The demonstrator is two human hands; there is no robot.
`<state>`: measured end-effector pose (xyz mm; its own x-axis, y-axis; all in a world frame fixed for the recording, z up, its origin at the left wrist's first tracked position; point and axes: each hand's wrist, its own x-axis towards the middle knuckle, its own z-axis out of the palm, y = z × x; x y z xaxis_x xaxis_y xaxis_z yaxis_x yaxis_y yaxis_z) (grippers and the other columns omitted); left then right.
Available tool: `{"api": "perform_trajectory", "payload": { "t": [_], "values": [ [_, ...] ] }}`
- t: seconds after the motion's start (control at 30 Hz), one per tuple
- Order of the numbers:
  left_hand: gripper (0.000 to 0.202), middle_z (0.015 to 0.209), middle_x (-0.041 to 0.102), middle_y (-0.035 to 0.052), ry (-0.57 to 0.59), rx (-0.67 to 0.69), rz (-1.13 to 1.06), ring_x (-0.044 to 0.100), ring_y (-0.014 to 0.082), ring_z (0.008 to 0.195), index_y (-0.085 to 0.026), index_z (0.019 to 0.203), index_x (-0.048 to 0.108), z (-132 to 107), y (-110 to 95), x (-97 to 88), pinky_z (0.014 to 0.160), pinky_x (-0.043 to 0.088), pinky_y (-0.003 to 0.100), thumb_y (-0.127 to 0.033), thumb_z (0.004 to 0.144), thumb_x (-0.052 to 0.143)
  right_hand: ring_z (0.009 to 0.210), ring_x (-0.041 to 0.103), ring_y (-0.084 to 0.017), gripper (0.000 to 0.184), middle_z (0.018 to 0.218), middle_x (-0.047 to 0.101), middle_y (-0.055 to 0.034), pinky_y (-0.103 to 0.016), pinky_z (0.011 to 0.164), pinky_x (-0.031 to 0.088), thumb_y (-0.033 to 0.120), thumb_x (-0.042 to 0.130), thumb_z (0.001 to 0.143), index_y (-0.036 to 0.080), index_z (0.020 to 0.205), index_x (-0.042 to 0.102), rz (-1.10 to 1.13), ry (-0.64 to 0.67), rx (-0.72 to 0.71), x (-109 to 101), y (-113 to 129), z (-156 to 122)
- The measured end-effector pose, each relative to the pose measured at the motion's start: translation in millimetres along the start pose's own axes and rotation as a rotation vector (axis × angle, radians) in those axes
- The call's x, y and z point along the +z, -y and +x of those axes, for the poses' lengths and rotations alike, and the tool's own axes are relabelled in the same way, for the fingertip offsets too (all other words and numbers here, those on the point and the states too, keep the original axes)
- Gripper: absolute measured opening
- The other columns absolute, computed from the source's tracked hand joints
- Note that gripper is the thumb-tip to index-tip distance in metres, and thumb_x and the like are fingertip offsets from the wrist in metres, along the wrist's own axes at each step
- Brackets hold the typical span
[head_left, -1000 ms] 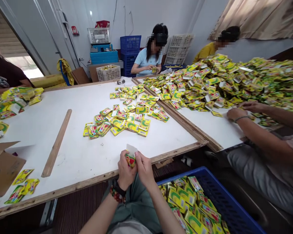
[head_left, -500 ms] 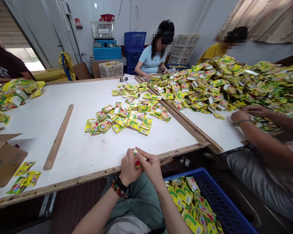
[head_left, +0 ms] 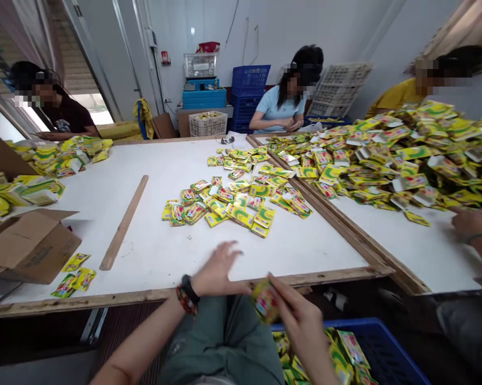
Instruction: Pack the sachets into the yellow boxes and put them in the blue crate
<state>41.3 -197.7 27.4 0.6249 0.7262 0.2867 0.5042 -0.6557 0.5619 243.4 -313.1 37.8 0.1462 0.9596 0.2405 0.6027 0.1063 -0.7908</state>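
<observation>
My left hand (head_left: 221, 270), with a dark band and a beaded bracelet at the wrist, reaches over the table's near edge. Its fingers are spread and slightly blurred, with nothing in them. Just beyond it lies a loose group of small yellow-and-green printed boxes (head_left: 239, 214). A similar small box (head_left: 266, 300), smeared by motion, is pinched in my right hand (head_left: 300, 315) above my lap. Under that hand stands a blue basket (head_left: 389, 347) partly filled with the same kind of boxes.
A wooden strip (head_left: 124, 222) lies on the white table (head_left: 164, 160). At left are an open cardboard box (head_left: 44, 248) and several packets (head_left: 80, 278). Beyond a wooden divider (head_left: 337, 224) rises a big heap of boxes (head_left: 385, 155). Several co-workers sit around.
My hands have parted. The left let go of the small box and moved forward over the table; the right carried it right, toward the basket. The camera view has turned left.
</observation>
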Motion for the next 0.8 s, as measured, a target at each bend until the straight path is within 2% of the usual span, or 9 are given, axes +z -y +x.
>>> {"api": "perform_trajectory", "payload": {
  "t": [0.03, 0.1, 0.17, 0.23, 0.3, 0.47, 0.6, 0.7, 0.8],
  "values": [
    [0.072, 0.144, 0.037, 0.0184, -0.053, -0.123, 0.106, 0.033, 0.036, 0.134, -0.019, 0.128, 0.044, 8.7, 21.7, -20.9, 0.11, 0.03, 0.052, -0.055, 0.071, 0.068, 0.09, 0.072, -0.03, 0.037, 0.104, 0.074, -0.0109, -0.038, 0.075, 0.059, 0.039, 0.05, 0.084, 0.021, 0.105, 0.075, -0.088, 0.039, 0.049, -14.0, -10.5, -5.5],
    [0.069, 0.149, 0.028, 0.0248, -0.216, -0.567, 0.342, 0.023, 0.0416, 0.138, -0.012, 0.13, 0.042, 26.4, 69.4, -63.8, 0.108, 0.026, 0.058, -0.055, 0.079, 0.059, 0.073, 0.074, -0.031, 0.037, 0.091, 0.077, -0.0111, -0.037, 0.061, 0.059, 0.045, 0.054, 0.08, 0.022, 0.097, 0.078, -0.26, 0.122, 0.14, -38.0, -26.3, -14.4],
    [0.072, 0.148, 0.025, 0.0299, -0.224, -0.969, 0.445, 0.022, 0.0454, 0.138, -0.009, 0.133, 0.037, 40.4, 111.8, -97.8, 0.102, 0.03, 0.06, -0.06, 0.083, 0.048, 0.06, 0.072, -0.029, 0.04, 0.092, 0.077, -0.0106, -0.036, 0.055, 0.057, 0.049, 0.056, 0.077, 0.023, 0.097, 0.078, -0.331, 0.16, 0.186, -49.4, -31.2, -18.8],
    [0.072, 0.139, 0.039, 0.0317, -0.174, -1.018, 0.436, 0.035, 0.0454, 0.131, -0.008, 0.131, 0.04, 47.6, 137.9, -114.2, 0.096, 0.037, 0.058, -0.062, 0.083, 0.045, 0.062, 0.072, -0.028, 0.043, 0.1, 0.075, -0.0093, -0.035, 0.057, 0.057, 0.052, 0.056, 0.078, 0.023, 0.102, 0.076, -0.283, 0.165, 0.184, -46.2, -26.3, -17.8],
    [0.07, 0.128, 0.052, 0.0269, -0.095, -0.959, 0.409, 0.047, 0.0414, 0.122, -0.01, 0.126, 0.045, 46.5, 144.9, -112.4, 0.092, 0.042, 0.051, -0.062, 0.079, 0.052, 0.077, 0.073, -0.029, 0.044, 0.105, 0.074, -0.0083, -0.036, 0.065, 0.058, 0.052, 0.054, 0.079, 0.023, 0.105, 0.075, -0.188, 0.183, 0.168, -32.6, -16.8, -12.5],
    [0.077, 0.119, 0.06, 0.016, 0.066, -0.753, 0.386, 0.054, 0.0359, 0.111, -0.016, 0.12, 0.052, 12.5, 106.6, -73.1, 0.088, 0.045, 0.04, -0.045, 0.054, 0.08, 0.1, 0.068, -0.033, 0.039, 0.107, 0.074, -0.01, -0.045, 0.088, 0.052, 0.043, 0.056, 0.081, 0.02, 0.107, 0.074, -0.033, 0.254, 0.13, 9.6, 4.7, 2.5],
    [0.045, 0.128, 0.054, 0.0134, -0.014, -0.611, 0.352, 0.046, 0.0336, 0.121, -0.018, 0.109, 0.056, -18.7, 57.3, -58.3, 0.097, 0.04, 0.044, -0.033, 0.069, 0.072, 0.099, 0.068, -0.032, 0.037, 0.108, 0.074, -0.0116, -0.048, 0.09, 0.05, 0.04, 0.061, 0.081, 0.02, 0.109, 0.073, 0.152, 0.292, 0.113, 36.6, 23.2, 12.4],
    [0.024, 0.105, 0.063, 0.0072, -0.126, -0.436, -0.066, 0.057, 0.0256, 0.103, -0.019, 0.096, 0.057, -31.0, 20.7, -52.8, 0.089, 0.045, 0.039, -0.034, 0.079, 0.065, 0.102, 0.066, -0.028, 0.045, 0.113, 0.071, -0.0126, -0.041, 0.086, 0.053, 0.044, 0.061, 0.082, 0.018, 0.119, 0.067, 0.436, 0.244, 0.144, 51.6, 39.7, 21.8],
    [0.025, 0.085, 0.062, 0.0012, -0.051, -0.339, -0.547, 0.059, 0.0177, 0.078, -0.02, 0.095, 0.052, -37.1, -10.5, -32.5, 0.071, 0.049, 0.03, -0.037, 0.081, 0.063, 0.079, 0.067, -0.02, 0.04, 0.089, 0.074, -0.0064, -0.027, 0.066, 0.052, 0.048, 0.057, 0.085, 0.017, 0.106, 0.071, 0.544, 0.214, 0.107, 58.6, 50.1, 28.7]
  ]
}}
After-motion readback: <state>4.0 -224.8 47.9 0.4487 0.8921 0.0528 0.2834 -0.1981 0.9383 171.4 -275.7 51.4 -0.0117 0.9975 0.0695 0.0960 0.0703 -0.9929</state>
